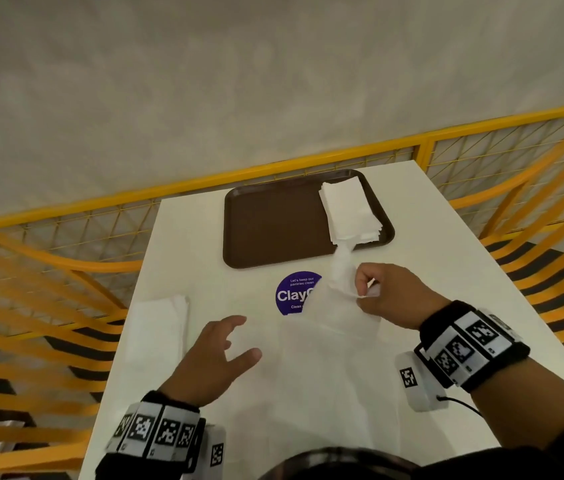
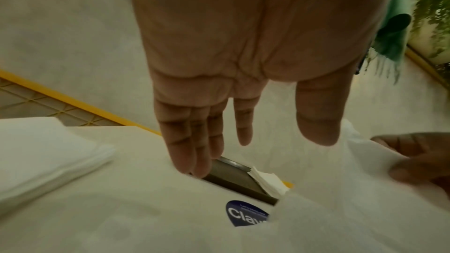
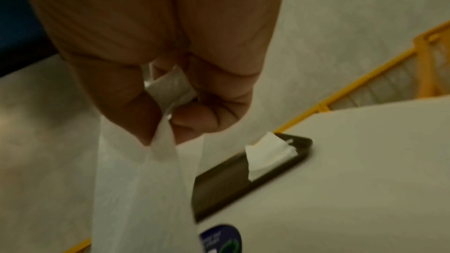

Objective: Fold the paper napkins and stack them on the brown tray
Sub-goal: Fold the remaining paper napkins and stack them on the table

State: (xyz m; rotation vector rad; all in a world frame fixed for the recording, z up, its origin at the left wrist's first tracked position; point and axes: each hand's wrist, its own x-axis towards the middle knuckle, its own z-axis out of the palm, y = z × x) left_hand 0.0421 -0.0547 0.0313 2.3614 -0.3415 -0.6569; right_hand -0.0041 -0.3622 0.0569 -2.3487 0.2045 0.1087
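My right hand (image 1: 368, 294) pinches a corner of a thin white paper napkin (image 1: 325, 344) and lifts it off the white table; the sheet hangs down below the fingers (image 3: 185, 120) in the right wrist view. My left hand (image 1: 225, 344) hovers open just left of that napkin (image 2: 365, 209), fingers (image 2: 194, 147) straight, holding nothing. The brown tray (image 1: 273, 223) lies at the table's far end with a stack of folded napkins (image 1: 348, 211) on its right side. A pile of unfolded napkins (image 1: 157, 325) lies at the table's left edge.
A round purple sticker (image 1: 294, 294) on the table is partly covered by the lifted napkin. Yellow mesh railing (image 1: 308, 161) runs behind the table, and yellow slatted chairs (image 1: 550, 237) stand on both sides.
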